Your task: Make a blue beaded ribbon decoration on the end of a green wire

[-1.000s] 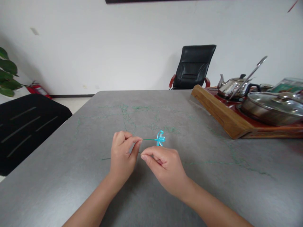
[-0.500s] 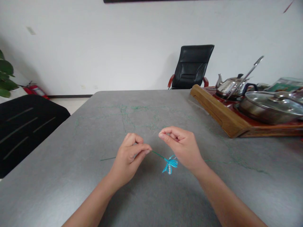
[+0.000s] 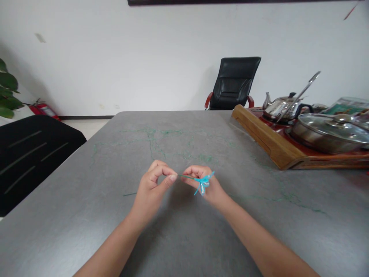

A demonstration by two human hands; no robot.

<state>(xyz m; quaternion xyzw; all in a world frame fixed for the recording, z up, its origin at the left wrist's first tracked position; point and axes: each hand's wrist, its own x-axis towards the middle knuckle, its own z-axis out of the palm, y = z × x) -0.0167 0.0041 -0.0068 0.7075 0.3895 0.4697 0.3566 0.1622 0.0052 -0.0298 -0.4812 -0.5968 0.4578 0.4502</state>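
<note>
Between thumb and forefinger, my left hand pinches the green stem of a small blue flower. The stem runs to the right, and the blossom, blue with pale beaded petals, lies in front of my right hand. The fingers of my right hand are closed close behind the stem; what they grip, if anything, is too small to make out. A green stick shows to the left of my left hand, partly hidden by it.
Thin green threads lie scattered over the grey table. A wooden tray at the right holds a steel kettle and a lidded pan. Behind the table stands a black chair; another black seat is at the left.
My right hand has moved left and down, behind the flower and nearer my left hand. The flower has swung up, its stem now almost level.
</note>
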